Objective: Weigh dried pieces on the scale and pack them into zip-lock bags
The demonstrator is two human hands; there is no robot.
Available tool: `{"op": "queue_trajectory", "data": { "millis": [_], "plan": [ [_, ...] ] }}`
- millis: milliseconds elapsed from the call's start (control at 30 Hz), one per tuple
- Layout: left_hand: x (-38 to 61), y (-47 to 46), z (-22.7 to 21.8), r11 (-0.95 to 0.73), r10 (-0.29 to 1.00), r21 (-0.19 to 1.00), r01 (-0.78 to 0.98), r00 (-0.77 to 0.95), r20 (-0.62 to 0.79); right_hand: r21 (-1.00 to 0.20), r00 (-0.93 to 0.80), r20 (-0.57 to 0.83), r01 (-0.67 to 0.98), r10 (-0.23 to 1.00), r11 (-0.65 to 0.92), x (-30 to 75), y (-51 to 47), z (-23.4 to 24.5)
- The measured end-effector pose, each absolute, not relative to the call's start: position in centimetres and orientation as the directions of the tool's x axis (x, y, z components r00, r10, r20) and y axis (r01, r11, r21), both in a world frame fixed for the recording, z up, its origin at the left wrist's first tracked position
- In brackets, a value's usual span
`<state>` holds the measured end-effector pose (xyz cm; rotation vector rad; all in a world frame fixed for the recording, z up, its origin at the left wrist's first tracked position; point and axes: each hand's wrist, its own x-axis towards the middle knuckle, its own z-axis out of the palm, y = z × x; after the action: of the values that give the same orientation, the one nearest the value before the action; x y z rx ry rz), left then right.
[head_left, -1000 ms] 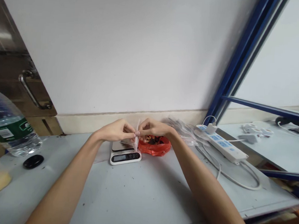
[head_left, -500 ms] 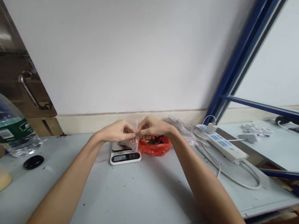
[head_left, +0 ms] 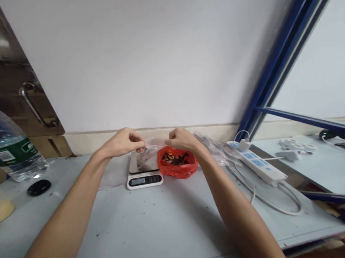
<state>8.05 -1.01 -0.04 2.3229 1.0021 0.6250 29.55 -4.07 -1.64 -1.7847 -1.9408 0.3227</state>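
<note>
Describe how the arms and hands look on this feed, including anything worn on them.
The left hand and right hand are both bare, with no gloves. The left forearm and right forearm show no sleeves, and no watch, bracelet, cable or marking is visible on either. I see no rings, though some fingers are partly hidden.
</note>
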Motion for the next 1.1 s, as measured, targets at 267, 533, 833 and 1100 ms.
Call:
{"op": "queue_trajectory", "data": {
  "millis": [267,533,833,1100],
  "plan": [
    [10.5,-2.8,-0.6,-0.653,0.732,0.583,0.484,0.6,0.322,-0.512,-0.164,0.159,0.829,0.973,0.224,27.5,-4.8,-1.1],
    [9.9,-1.1,-1.0,-0.573,0.818,0.68,0.457,0.269,0.508,-0.52,-0.255,0.113,0.808,0.96,0.276,31.1,-5.0,-0.3],
    [10.5,0.5,-3.1,-0.193,0.948,0.981,-0.005,0.259,0.187,-0.514,-0.404,-0.002,0.785,0.915,0.346,35.5,-5.6,0.4],
    [12.2,1.1,-4.8,-0.377,0.905,0.925,-0.043,0.197,0.378,-0.463,-0.135,-0.233,0.886,0.963,0.012,37.5,-7.4,1.8]
  ]
}}
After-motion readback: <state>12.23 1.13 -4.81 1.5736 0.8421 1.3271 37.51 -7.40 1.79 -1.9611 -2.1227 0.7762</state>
